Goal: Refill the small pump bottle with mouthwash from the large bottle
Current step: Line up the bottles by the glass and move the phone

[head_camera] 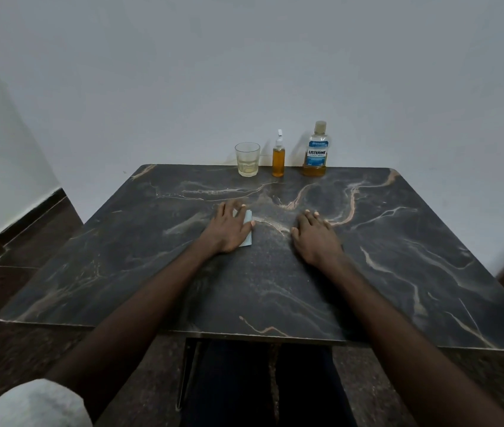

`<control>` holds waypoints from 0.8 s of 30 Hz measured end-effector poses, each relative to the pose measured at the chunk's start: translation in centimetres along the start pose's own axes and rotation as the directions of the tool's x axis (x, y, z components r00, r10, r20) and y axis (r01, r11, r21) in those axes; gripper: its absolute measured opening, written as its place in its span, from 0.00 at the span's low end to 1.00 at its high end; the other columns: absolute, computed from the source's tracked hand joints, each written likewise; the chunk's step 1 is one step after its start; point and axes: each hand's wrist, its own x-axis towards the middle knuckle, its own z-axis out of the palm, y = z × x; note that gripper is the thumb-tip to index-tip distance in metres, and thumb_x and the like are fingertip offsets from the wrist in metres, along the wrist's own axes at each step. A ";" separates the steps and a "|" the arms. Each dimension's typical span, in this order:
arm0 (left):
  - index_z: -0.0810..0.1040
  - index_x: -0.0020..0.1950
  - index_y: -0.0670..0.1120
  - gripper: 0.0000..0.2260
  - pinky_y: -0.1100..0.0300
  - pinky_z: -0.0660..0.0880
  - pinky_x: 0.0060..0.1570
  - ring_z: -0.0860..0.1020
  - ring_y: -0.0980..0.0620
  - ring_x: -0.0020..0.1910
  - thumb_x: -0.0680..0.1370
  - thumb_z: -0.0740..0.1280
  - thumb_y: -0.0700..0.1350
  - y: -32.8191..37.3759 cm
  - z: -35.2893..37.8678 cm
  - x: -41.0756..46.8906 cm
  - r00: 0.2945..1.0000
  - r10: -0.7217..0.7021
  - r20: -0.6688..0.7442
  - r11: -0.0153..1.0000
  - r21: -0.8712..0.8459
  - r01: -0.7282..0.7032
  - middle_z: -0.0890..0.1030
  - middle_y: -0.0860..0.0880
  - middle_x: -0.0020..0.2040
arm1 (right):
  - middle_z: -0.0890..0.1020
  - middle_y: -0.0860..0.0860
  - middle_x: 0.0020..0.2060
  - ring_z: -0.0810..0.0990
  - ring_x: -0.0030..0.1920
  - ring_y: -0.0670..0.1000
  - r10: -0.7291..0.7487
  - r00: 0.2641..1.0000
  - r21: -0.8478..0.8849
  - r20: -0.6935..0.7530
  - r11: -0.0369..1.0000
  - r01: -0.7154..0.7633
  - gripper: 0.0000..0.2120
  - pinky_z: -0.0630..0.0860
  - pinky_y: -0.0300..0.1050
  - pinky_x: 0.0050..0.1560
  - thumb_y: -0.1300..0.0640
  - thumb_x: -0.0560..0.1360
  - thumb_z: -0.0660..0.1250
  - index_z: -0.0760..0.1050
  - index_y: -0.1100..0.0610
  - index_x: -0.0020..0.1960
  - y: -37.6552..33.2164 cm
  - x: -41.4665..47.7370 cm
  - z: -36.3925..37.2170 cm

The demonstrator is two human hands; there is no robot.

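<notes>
Our left grip [229, 228], perhaps on paper [248, 221], and right grip [314, 238] lie flat-fingered; beyond: one glass [247, 159], one pump bottle [278, 158], one Listerine bottle [315, 152].

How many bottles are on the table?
2. The small pump bottle stands at the far edge of the table, just right of the glass. The large mouthwash bottle stands to its right, also at the far edge. None seem hidden.
</notes>
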 end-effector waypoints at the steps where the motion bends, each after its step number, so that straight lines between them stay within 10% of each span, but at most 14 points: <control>1: 0.53 0.85 0.43 0.30 0.39 0.55 0.81 0.50 0.38 0.82 0.87 0.49 0.58 -0.7 -0.1 0.0 1.000 -0.002 -0.017 1.000 0.013 0.002 0.53 0.41 0.82 | 0.59 0.59 0.82 0.56 0.82 0.58 -0.004 1.000 -0.001 0.001 1.000 0.004 0.28 0.54 0.56 0.82 0.46 0.86 0.50 0.60 0.61 0.81 -0.3 0.2 0.1; 15: 0.71 0.73 0.40 0.18 0.44 0.71 0.70 0.73 0.39 0.70 0.87 0.58 0.49 -5.7 -3.0 2.6 0.975 -0.134 -0.179 0.991 -0.053 0.126 0.70 0.39 0.73 | 0.53 0.58 0.83 0.50 0.83 0.57 -0.059 0.996 -0.014 0.072 0.998 0.060 0.34 0.48 0.55 0.82 0.39 0.85 0.48 0.52 0.59 0.84 -4.5 5.5 1.5; 24: 0.67 0.78 0.36 0.24 0.46 0.60 0.80 0.62 0.39 0.81 0.89 0.52 0.50 -7.1 -2.7 5.3 0.972 -0.178 -0.153 0.980 -0.114 0.162 0.65 0.38 0.80 | 0.49 0.56 0.84 0.47 0.84 0.56 -0.082 0.990 -0.013 0.117 0.996 0.084 0.34 0.45 0.55 0.82 0.39 0.85 0.46 0.47 0.57 0.84 -5.2 9.7 2.1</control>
